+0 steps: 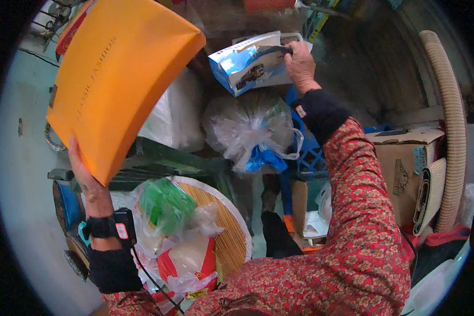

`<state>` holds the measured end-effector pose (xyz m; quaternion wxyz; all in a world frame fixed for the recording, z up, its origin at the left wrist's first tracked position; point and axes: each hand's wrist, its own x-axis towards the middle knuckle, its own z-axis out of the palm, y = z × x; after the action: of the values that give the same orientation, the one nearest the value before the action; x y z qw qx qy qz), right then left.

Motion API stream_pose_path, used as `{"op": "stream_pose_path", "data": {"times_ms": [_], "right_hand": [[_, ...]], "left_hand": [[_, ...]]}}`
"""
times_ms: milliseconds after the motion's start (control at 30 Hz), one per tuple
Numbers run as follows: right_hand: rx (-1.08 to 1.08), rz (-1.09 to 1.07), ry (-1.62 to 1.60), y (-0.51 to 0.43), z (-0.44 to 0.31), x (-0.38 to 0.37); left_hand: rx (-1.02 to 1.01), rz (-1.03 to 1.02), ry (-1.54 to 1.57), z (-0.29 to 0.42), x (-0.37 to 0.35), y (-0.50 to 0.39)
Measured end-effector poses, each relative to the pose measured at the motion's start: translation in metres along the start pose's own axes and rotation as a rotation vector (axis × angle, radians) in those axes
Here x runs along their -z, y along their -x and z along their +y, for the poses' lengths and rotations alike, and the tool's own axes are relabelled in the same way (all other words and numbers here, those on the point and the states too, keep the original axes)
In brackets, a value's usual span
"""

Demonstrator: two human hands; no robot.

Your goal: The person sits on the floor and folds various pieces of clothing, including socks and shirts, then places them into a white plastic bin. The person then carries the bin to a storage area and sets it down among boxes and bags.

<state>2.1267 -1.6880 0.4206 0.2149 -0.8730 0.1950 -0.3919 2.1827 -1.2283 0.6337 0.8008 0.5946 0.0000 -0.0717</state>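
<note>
My left hand [82, 170] grips the lower end of a large orange box [122, 75] that bears printed writing. The box is raised and tilted, and most of that hand's fingers are hidden behind it. Further ahead, my right hand [301, 65] holds the right end of a blue and white printed carton [252, 65] with a torn, ragged top edge. Below the carton sits a knotted clear plastic bag [252, 130] with something blue in it. A whitish plastic-wrapped bundle [177, 114] is partly covered by the orange box.
A round woven bamboo tray [229, 225] carries a green bag [166, 201] and a red and white bag [191, 256]. Blue plastic crates [310, 158] stand below my right arm. On the right are a cardboard box [403, 170] and a tall ribbed hose [446, 118].
</note>
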Motion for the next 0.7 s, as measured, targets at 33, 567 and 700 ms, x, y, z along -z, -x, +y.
{"op": "stream_pose_path", "data": {"times_ms": [33,567,700], "right_hand": [[0.023,0.025,-0.044,0.0,-0.009,0.014],[-0.047,-0.44,0.045,0.209,-0.041,0.006],[-0.173,-0.742,0.128,0.259,-0.038,-0.013]], "left_hand": [[-0.002,0.007,0.013,0.0,0.0,0.0],[0.004,-0.047,0.091,-0.002,0.004,-0.005],[-0.04,-0.009,0.021,-0.001,0.002,-0.003]]}}
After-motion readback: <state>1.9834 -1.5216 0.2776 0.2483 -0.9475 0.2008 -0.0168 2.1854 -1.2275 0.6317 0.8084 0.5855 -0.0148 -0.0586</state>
